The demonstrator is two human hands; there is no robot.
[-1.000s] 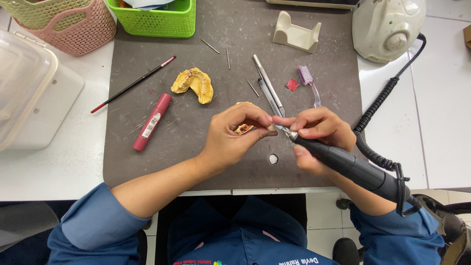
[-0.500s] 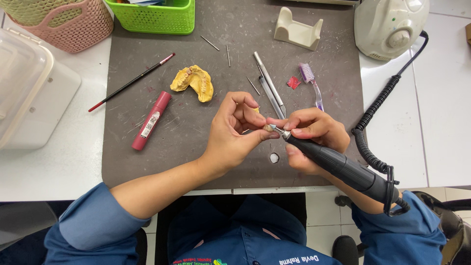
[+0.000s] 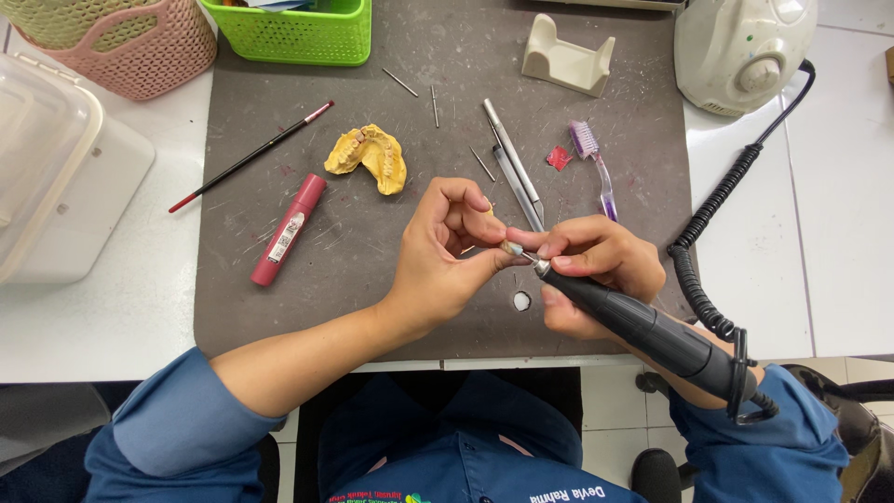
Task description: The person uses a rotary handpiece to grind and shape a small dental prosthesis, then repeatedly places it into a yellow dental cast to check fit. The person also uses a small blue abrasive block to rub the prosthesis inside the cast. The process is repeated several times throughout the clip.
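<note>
Both hands are sitting slightly higher in the frame than half a second ago, and the left hand (image 3: 447, 256) is now curling its fingers more closely over the small piece it is pinching, though the shift is slight. That small piece (image 3: 510, 248) (too tiny and too covered to make out its shape) is being held between thumb and fingertips at the centre of the frame, above the dark grey mat (image 3: 279, 307) on the white counter (image 3: 112, 317). The right hand (image 3: 596, 265) is gripping the black rotary handpiece (image 3: 652, 331) pen-fashion near its metal nose, with the tip meeting the piece. Judging by its size, the piece is looking very light and rigid, probably brittle and easy to drop, so a firm pinch at its edges, leaving the worked face bare, is seeming the sensible hold. The handpiece is looking stiff and heavier, with its coiled cable (image 3: 717, 224) trailing up to the pale motor unit (image 3: 745, 47) at upper right. Lying on the mat are a yellow dental cast (image 3: 368, 156), a red tube (image 3: 289, 228), a thin brush (image 3: 251, 156), a purple toothbrush (image 3: 596, 163) and metal hand tools (image 3: 512, 158).
</note>
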